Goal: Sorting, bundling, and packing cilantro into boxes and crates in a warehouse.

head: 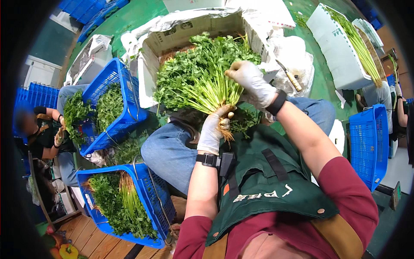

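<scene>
In the head view my left hand [216, 129], in a pale glove, grips a bunch of leafy green herbs [212, 89], likely coriander, by the base of the stems, with the orange-brown roots hanging below the fist. My right hand [250, 81], gloved too, is at the right side of the bunch with its fingers curled; whether they pinch a stem cannot be told. The bunch's leaves fan out over a newspaper-lined foam box [148, 76] that holds more herbs. To the right, a knife with a light handle [292, 79] lies on white plastic bags [299, 51].
Blue plastic crates with herbs stand at the left [129, 97] and lower left [145, 191]. Another blue crate [368, 145] is at the right, below a foam box with long stems [339, 51]. A co-worker [48, 129] sits far left; another person's arm [402, 110] shows far right.
</scene>
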The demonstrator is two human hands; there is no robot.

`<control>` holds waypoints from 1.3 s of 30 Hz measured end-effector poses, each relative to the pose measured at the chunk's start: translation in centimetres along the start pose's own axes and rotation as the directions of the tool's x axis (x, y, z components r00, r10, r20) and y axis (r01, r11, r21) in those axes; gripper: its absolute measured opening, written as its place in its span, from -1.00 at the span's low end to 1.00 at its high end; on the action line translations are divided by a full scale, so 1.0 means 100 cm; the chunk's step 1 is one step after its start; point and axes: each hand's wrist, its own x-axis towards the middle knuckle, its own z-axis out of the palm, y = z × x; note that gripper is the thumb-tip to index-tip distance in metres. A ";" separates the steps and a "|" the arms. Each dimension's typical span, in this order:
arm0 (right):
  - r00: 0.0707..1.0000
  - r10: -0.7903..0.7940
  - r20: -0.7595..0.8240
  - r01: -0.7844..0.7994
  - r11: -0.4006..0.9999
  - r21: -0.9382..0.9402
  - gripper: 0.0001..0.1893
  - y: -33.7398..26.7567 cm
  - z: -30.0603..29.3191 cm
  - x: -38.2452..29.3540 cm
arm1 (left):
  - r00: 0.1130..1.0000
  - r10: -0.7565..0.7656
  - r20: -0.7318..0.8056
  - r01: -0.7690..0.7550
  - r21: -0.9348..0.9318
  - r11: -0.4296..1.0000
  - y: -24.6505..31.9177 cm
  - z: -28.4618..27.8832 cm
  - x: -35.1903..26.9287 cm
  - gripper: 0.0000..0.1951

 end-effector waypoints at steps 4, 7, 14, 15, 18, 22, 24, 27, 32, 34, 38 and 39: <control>0.975 -0.128 -0.184 0.167 0.962 0.215 -0.69 -0.002 -0.058 -0.063 | 0.999 0.011 0.052 -0.012 0.017 1.000 0.004 0.005 -0.011 -0.80; 0.991 -0.128 -0.026 0.128 0.992 0.006 -0.65 0.021 -0.072 -0.108 | 0.995 0.001 0.095 0.002 -0.027 1.000 0.003 0.000 -0.004 -0.77; 0.782 -0.622 0.045 0.624 0.780 -0.044 -0.55 0.001 -0.025 -0.102 | 0.961 0.258 -0.103 -0.219 0.291 0.932 -0.016 0.017 -0.001 -0.90; 0.763 -0.646 0.020 0.646 0.760 -0.067 -0.53 -0.004 -0.014 -0.093 | 0.955 0.287 -0.080 -0.254 0.286 0.924 -0.019 0.008 0.000 -0.89; 0.819 -0.574 -0.012 0.569 0.814 -0.116 -0.49 0.027 0.022 -0.073 | 0.959 0.273 -0.077 -0.250 0.221 0.943 -0.022 0.007 0.006 -0.89; 0.925 -0.380 -0.004 0.375 0.915 -0.147 -0.51 0.033 0.031 -0.079 | 0.977 0.166 -0.132 -0.153 0.102 0.983 -0.016 0.006 0.005 -0.90; 0.927 -0.375 -0.007 0.372 0.923 -0.100 -0.53 0.035 0.030 -0.080 | 0.990 0.120 -0.074 -0.113 0.091 0.989 -0.012 0.003 0.005 -0.90; 0.931 -0.363 -0.028 0.359 0.928 -0.100 -0.56 0.038 0.030 -0.073 | 0.996 0.088 -0.033 -0.088 0.008 0.996 -0.010 0.006 0.004 -0.85; 0.937 -0.350 -0.018 0.349 0.936 -0.051 -0.56 0.036 0.029 -0.072 | 0.995 0.097 -0.016 -0.098 -0.136 0.986 -0.009 0.006 0.002 -0.84; 0.917 -0.390 -0.082 0.385 0.920 -0.075 -0.61 0.036 0.031 -0.070 | 0.997 0.074 -0.020 -0.075 -0.085 0.994 -0.008 0.005 0.004 -0.85; 0.942 -0.331 -0.058 0.324 0.940 -0.102 -0.67 0.018 0.031 -0.057 | 0.998 0.065 0.009 -0.063 -0.090 0.994 -0.007 0.003 0.003 -0.86; 0.922 -0.375 -0.094 0.369 0.927 -0.072 -0.69 0.009 0.033 -0.055 | 0.998 0.063 -0.005 -0.063 -0.087 0.994 -0.008 0.004 0.003 -0.86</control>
